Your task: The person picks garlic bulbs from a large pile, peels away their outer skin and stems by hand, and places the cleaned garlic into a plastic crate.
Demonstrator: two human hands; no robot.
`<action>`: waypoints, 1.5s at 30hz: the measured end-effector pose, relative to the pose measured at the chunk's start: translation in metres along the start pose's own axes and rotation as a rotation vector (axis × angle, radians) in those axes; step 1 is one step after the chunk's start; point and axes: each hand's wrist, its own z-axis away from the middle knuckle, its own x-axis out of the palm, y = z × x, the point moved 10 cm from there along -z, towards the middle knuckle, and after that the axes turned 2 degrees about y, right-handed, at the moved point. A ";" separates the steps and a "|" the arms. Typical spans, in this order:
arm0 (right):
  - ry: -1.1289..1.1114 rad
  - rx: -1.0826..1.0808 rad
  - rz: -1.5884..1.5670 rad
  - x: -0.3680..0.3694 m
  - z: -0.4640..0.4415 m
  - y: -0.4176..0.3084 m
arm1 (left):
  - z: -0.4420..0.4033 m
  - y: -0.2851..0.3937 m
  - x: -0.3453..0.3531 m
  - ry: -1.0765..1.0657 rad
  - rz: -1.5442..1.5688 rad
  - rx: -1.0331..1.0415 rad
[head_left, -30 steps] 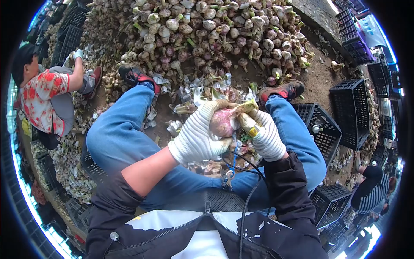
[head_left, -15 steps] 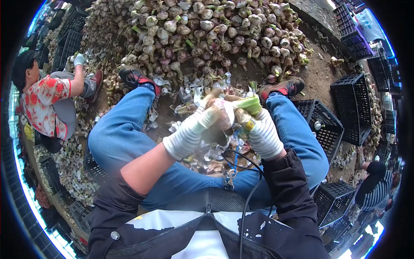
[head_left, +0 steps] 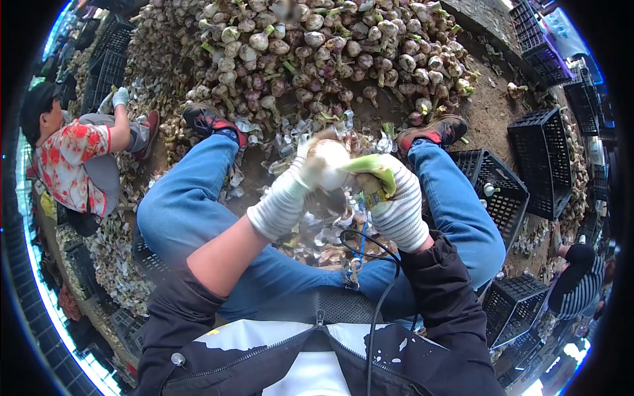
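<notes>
A white garlic bulb (head_left: 332, 160) with a green stem (head_left: 370, 165) is between my two gloved hands, above the ground between my knees. My left hand (head_left: 290, 191), smeared by motion, has its fingers round the bulb's left side. The stem lies against my right hand (head_left: 401, 201), whose fingers are closed round it. A yellow band shows at the fingers of my right hand; whether a tool is in there I cannot tell. Loose white peels (head_left: 330, 234) lie on the ground below.
A big heap of garlic bulbs (head_left: 310, 59) rises beyond my shoes. Black crates (head_left: 541, 162) stand at the right, one near my knee (head_left: 492, 191) with a bulb inside. A person in a red-flowered shirt (head_left: 72, 148) sits at the left; another in stripes (head_left: 578, 284) is lower right.
The bulb has gone from purplish, dirty skin to clean white, and its stem now looks green. My left hand has shifted slightly left and blurred, while my right hand stays close to its place.
</notes>
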 end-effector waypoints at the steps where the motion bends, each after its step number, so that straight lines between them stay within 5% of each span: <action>1: -0.002 -0.029 0.036 0.000 0.001 -0.005 | -0.001 0.009 -0.005 0.045 -0.242 0.167; 2: -0.006 -0.058 0.073 0.001 0.001 -0.012 | 0.000 0.019 -0.004 0.090 -0.482 0.336; 5: -0.011 -0.220 0.237 0.001 0.000 -0.032 | 0.000 0.016 -0.012 0.083 -0.388 0.212; 11: 0.147 -0.234 0.440 -0.028 -0.004 -0.037 | 0.005 0.029 0.002 0.009 -0.379 0.194; 15: 0.168 -0.252 0.432 -0.028 0.000 -0.041 | -0.001 0.021 0.010 -0.158 -0.209 -0.013; 21: 0.030 -0.458 0.523 0.014 0.013 -0.057 | -0.011 0.019 -0.019 0.156 -0.236 0.089; 32: 0.275 -0.234 0.510 -0.049 -0.003 -0.034 | 0.007 0.027 -0.001 0.086 -0.059 0.029; 36: 0.200 -0.289 0.564 -0.035 -0.001 -0.040 | 0.002 0.027 -0.002 -0.101 0.210 0.013; 41: 0.071 -0.167 0.705 -0.025 -0.003 -0.018 | 0.010 0.061 -0.003 -0.128 0.152 0.250; 45: -0.315 -0.042 0.588 0.006 0.008 0.001 | 0.007 0.077 -0.013 -0.188 0.452 0.273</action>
